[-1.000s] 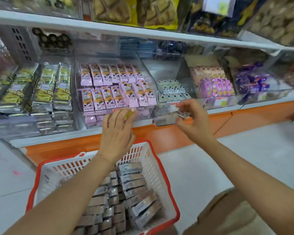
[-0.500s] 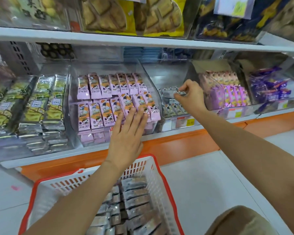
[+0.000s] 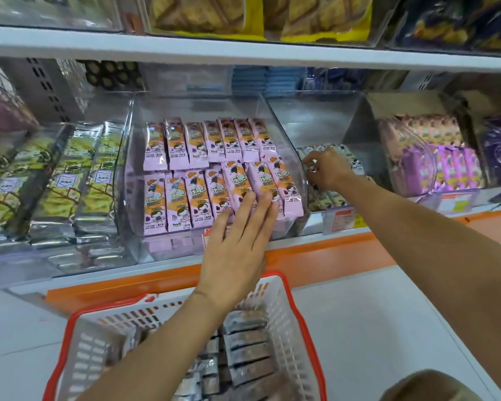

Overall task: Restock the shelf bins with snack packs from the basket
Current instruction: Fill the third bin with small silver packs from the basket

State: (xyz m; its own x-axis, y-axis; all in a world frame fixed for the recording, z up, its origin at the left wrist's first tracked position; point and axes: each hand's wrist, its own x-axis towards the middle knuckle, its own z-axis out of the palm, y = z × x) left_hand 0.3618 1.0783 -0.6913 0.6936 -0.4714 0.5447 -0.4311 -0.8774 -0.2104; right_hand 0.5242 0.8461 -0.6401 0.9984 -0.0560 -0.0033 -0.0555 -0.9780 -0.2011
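A white basket with a red rim (image 3: 307, 328) sits low in front of me, holding several grey-silver snack packs (image 3: 246, 351). On the shelf, a clear bin (image 3: 289, 131) holds rows of pink snack packs (image 3: 203, 169). My left hand (image 3: 237, 241) lies flat with fingers apart against the front row of pink packs. To the right, my right hand (image 3: 324, 169) reaches into the neighbouring clear bin (image 3: 356, 117), fingers closed on a small pale snack pack (image 3: 311, 166) above a row of similar packs (image 3: 327, 198).
Left of the pink bin lie green-and-silver packs (image 3: 70, 180). Purple and pink packs (image 3: 446, 166) fill bins further right. An upper shelf board (image 3: 243, 50) overhangs the bins. The orange shelf base (image 3: 315, 250) meets a pale floor (image 3: 373, 328).
The right hand carried its small pack from the shelf's front edge up into the right bin and lower onto the packs. The left hand rose from near the basket to press on the pink packs.
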